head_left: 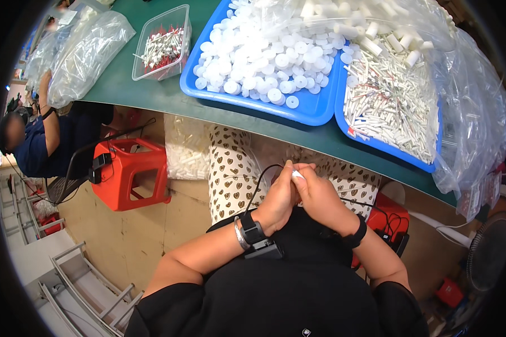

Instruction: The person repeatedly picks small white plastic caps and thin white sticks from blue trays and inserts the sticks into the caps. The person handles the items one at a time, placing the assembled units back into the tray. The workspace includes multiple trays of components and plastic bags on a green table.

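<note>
Small white piece (pixel 297 174), seemingly pinched between left hand (pixel 276 202) and right hand (pixel 319 197)

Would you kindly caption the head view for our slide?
Both hands pinch a small white part over the lap, below blue trays of white caps.

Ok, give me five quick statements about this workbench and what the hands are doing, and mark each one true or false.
1. Both hands, left hand and right hand, meet over the lap around a small white piece. True.
2. The blue tray of round white caps sits on the floor. False: it is on the green table.
3. A clear tub of red and white parts stands left of the caps tray. True.
4. The stool under the table is blue. False: it is red.
5. The second blue tray holds thin white tubes. True.
</note>
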`<state>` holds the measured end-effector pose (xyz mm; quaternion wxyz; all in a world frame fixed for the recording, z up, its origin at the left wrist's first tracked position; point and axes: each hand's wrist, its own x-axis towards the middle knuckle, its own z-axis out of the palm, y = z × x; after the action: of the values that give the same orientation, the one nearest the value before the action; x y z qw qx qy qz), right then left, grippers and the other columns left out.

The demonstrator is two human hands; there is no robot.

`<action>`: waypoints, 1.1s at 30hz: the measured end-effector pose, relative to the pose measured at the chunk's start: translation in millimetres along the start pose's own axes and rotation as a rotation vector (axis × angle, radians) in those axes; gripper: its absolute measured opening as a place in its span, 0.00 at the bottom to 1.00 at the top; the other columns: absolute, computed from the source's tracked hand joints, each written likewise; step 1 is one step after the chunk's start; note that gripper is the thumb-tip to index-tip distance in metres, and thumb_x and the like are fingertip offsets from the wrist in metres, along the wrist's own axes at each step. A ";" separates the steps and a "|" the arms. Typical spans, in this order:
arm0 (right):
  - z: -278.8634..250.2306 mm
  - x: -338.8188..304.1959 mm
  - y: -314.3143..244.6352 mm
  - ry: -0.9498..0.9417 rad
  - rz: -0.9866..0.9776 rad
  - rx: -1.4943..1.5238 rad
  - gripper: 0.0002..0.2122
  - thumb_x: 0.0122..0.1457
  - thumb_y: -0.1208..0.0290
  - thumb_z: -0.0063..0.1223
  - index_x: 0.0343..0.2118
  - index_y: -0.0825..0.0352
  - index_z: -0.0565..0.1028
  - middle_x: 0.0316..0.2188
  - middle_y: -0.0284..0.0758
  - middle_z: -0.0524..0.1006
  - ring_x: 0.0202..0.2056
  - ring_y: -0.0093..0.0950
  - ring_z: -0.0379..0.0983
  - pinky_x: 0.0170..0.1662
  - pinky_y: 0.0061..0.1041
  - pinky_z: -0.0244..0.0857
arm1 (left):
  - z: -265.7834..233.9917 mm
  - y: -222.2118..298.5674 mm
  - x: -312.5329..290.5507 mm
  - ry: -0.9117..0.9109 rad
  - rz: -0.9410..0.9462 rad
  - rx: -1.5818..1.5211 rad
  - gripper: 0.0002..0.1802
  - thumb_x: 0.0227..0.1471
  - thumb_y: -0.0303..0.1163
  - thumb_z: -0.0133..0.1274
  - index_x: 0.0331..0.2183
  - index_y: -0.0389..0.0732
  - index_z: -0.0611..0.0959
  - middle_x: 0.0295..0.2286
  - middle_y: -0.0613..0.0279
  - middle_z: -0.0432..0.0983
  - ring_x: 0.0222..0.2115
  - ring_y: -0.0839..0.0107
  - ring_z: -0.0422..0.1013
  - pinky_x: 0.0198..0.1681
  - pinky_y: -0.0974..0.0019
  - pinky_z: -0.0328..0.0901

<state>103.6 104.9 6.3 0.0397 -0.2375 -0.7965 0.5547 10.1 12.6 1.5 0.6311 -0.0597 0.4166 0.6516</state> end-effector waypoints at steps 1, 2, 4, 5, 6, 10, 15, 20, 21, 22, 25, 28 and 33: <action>1.2 4.3 11.7 -0.008 0.026 0.195 0.14 0.69 0.63 0.41 0.44 0.71 0.69 0.27 0.38 0.77 0.24 0.31 0.74 0.27 0.29 0.66 | -4.1 2.3 2.5 0.023 -0.051 0.030 0.30 0.67 0.52 0.27 0.52 0.38 0.69 0.52 0.60 0.69 0.47 0.66 0.69 0.52 0.59 0.64; -3.9 8.1 22.5 -0.126 0.118 0.365 0.15 0.70 0.62 0.40 0.44 0.72 0.69 0.25 0.30 0.74 0.21 0.22 0.69 0.25 0.24 0.64 | -9.7 2.0 4.8 -0.001 -0.072 0.022 0.31 0.67 0.54 0.27 0.53 0.39 0.69 0.50 0.61 0.70 0.41 0.71 0.69 0.47 0.62 0.65; -16.8 10.6 19.8 -0.223 0.330 0.615 0.16 0.70 0.62 0.39 0.43 0.72 0.70 0.24 0.27 0.71 0.21 0.19 0.65 0.25 0.22 0.62 | -15.5 6.1 4.7 -0.054 -0.079 -0.005 0.31 0.67 0.55 0.28 0.54 0.39 0.69 0.50 0.62 0.70 0.40 0.72 0.69 0.47 0.62 0.65; -19.6 10.8 18.1 -0.271 0.437 0.739 0.16 0.70 0.61 0.39 0.43 0.72 0.71 0.24 0.26 0.70 0.20 0.17 0.63 0.25 0.21 0.62 | -17.2 6.9 4.3 -0.081 -0.082 -0.019 0.31 0.67 0.55 0.29 0.54 0.40 0.68 0.50 0.62 0.70 0.40 0.73 0.69 0.47 0.62 0.65; -19.7 11.1 17.8 -0.276 0.441 0.737 0.17 0.70 0.60 0.39 0.43 0.73 0.71 0.24 0.29 0.71 0.21 0.18 0.66 0.26 0.21 0.63 | -14.6 6.9 3.9 -0.070 -0.073 -0.026 0.30 0.67 0.54 0.31 0.54 0.39 0.69 0.48 0.61 0.72 0.41 0.73 0.69 0.47 0.63 0.65; 1.8 6.4 21.5 -0.025 -0.079 -0.025 0.17 0.68 0.63 0.40 0.48 0.74 0.67 0.26 0.48 0.77 0.28 0.43 0.76 0.31 0.38 0.68 | -7.7 -7.7 2.2 0.048 -0.020 -0.017 0.30 0.66 0.53 0.32 0.51 0.37 0.70 0.49 0.56 0.71 0.47 0.68 0.68 0.52 0.61 0.63; -12.8 18.8 22.8 -0.189 0.150 -0.468 0.18 0.65 0.61 0.44 0.51 0.69 0.68 0.33 0.51 0.79 0.36 0.49 0.76 0.39 0.45 0.68 | -33.0 -13.2 15.2 0.012 -0.283 -0.150 0.30 0.66 0.52 0.35 0.55 0.37 0.67 0.52 0.55 0.68 0.53 0.64 0.65 0.58 0.57 0.59; -30.0 23.1 35.5 -0.224 0.171 -0.682 0.19 0.62 0.59 0.47 0.50 0.68 0.68 0.36 0.47 0.79 0.36 0.47 0.76 0.39 0.44 0.68 | -28.0 14.7 2.9 0.082 -0.224 0.154 0.25 0.66 0.44 0.41 0.54 0.35 0.68 0.49 0.56 0.70 0.51 0.65 0.68 0.54 0.60 0.64; -39.6 17.8 16.5 -0.241 0.117 -0.700 0.17 0.62 0.61 0.49 0.48 0.68 0.70 0.35 0.46 0.79 0.35 0.46 0.76 0.38 0.43 0.69 | -25.1 27.5 -0.7 0.030 -0.171 0.253 0.23 0.66 0.42 0.42 0.53 0.35 0.70 0.47 0.56 0.72 0.48 0.67 0.69 0.52 0.62 0.65; -51.1 10.4 -0.6 -0.221 -0.027 -0.652 0.14 0.61 0.62 0.50 0.44 0.67 0.73 0.33 0.45 0.79 0.34 0.45 0.76 0.37 0.41 0.69 | -20.0 41.2 -6.0 -0.028 -0.123 0.354 0.21 0.66 0.41 0.42 0.51 0.35 0.71 0.45 0.57 0.73 0.46 0.68 0.71 0.49 0.64 0.67; -89.5 -0.2 -63.5 -0.102 -0.251 -0.543 0.08 0.59 0.68 0.55 0.35 0.67 0.77 0.28 0.41 0.78 0.30 0.43 0.76 0.33 0.36 0.69 | 1.6 71.3 -18.7 -0.136 0.177 0.591 0.13 0.64 0.33 0.46 0.44 0.34 0.76 0.39 0.61 0.77 0.38 0.76 0.73 0.42 0.71 0.69; -131.7 10.9 -82.2 0.214 -0.345 -0.641 0.06 0.57 0.72 0.56 0.34 0.68 0.77 0.28 0.41 0.78 0.29 0.42 0.76 0.32 0.35 0.69 | 28.3 103.3 -18.4 -0.115 0.613 0.935 0.08 0.61 0.27 0.49 0.41 0.35 0.78 0.38 0.64 0.76 0.36 0.80 0.71 0.41 0.73 0.66; -170.2 54.5 -69.6 0.456 -0.468 -0.910 0.06 0.52 0.78 0.52 0.34 0.68 0.76 0.29 0.37 0.75 0.30 0.36 0.75 0.31 0.34 0.69 | 56.4 142.8 19.1 0.035 1.188 1.423 0.10 0.52 0.23 0.55 0.40 0.36 0.80 0.37 0.57 0.76 0.37 0.61 0.70 0.43 0.65 0.66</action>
<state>87.7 256.2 123.1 0.2264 -0.1616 -0.9582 0.0663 -92.9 82.7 93.1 0.0750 0.5552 0.6903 0.4579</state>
